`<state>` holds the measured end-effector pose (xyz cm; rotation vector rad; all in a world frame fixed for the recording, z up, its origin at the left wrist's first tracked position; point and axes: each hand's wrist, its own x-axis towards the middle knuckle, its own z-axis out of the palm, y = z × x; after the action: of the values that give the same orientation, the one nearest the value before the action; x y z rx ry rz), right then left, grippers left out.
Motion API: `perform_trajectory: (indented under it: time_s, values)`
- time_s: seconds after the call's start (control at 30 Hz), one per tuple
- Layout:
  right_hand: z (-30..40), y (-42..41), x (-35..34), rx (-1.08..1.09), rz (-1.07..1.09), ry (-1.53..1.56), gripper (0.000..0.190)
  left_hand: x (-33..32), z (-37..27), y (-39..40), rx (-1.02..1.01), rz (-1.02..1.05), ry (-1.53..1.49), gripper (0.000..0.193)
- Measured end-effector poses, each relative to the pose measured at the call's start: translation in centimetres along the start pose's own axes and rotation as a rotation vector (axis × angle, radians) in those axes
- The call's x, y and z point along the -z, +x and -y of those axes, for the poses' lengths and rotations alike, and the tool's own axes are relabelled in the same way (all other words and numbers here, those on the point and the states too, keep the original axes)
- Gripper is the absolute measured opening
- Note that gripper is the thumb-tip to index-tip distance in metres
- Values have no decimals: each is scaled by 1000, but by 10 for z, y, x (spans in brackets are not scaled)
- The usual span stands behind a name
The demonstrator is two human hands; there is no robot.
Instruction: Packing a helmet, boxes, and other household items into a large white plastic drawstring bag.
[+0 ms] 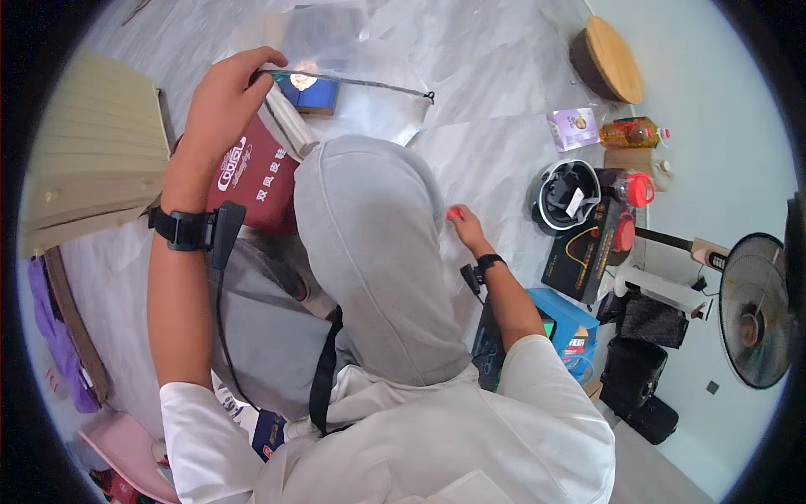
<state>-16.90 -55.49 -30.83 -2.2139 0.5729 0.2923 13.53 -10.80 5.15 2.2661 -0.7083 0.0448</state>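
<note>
My left hand [236, 94] grips one end of the dark zipped edge of a clear plastic bag [378, 110]. A blue box [315, 94] shows at the bag's opening; a glare covers part of it. Below that hand stands a maroon bag [258, 176] bearing white writing, with a pale rolled item [289, 123] beside its top. My right hand [469, 230] pinches a small red object [454, 214], low beside my grey-trousered knee [371, 208]. Its exact kind is too small to tell.
Along the right wall are a white-rimmed helmet [567, 195], a purple box [574, 129], an oil bottle [630, 132], a black box [579, 252] and a fan [755, 309]. A blue bag [567, 309] lies near my right elbow. A beige cabinet [94, 151] stands left.
</note>
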Motion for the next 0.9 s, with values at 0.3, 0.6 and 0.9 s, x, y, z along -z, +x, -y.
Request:
perform_trajectory:
  time_s: [0.3,0.6,0.9]
  values:
    - [247,15,24,35,459,927,52,22,21,-17,69,55,38,28]
    - [61,19,55,-407,-77,735,43,15,14,-15,109,80,67,28]
    - [-183,-73,234,-421,-1061,46,35,-30,13,-2,118,127,-136,31]
